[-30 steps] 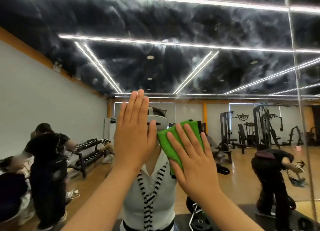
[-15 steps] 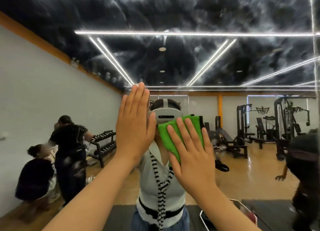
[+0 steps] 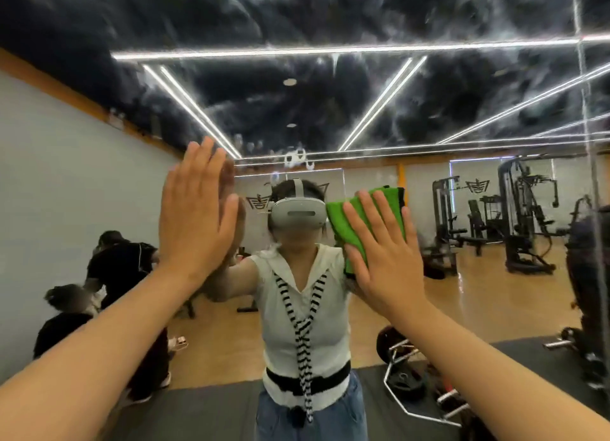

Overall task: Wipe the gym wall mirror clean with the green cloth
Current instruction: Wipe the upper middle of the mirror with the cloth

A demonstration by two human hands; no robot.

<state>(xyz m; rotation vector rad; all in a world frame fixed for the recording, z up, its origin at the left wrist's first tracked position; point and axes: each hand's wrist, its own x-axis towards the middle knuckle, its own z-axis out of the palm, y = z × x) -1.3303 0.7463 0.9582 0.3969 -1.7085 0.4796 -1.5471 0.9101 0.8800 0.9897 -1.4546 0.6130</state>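
Head view: green cloth (image 3: 359,222) upright, slightly tilted

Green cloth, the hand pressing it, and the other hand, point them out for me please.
green cloth (image 3: 346,222): head view, on its bare left part.
right hand (image 3: 386,259): head view, back of the hand, flat over the cloth.
left hand (image 3: 194,219): head view, back of the hand.

Setting: commercial gym, seen reflected in a full-wall mirror (image 3: 462,292). Evidence: black cable weight machines (image 3: 525,216) along the far right; a loaded barbell (image 3: 425,387) lying on dark rubber mats (image 3: 204,414); pale wood floor (image 3: 478,302); dark marbled ceiling (image 3: 297,17) crossed by LED light strips (image 3: 330,49); logo decals on the back wall.
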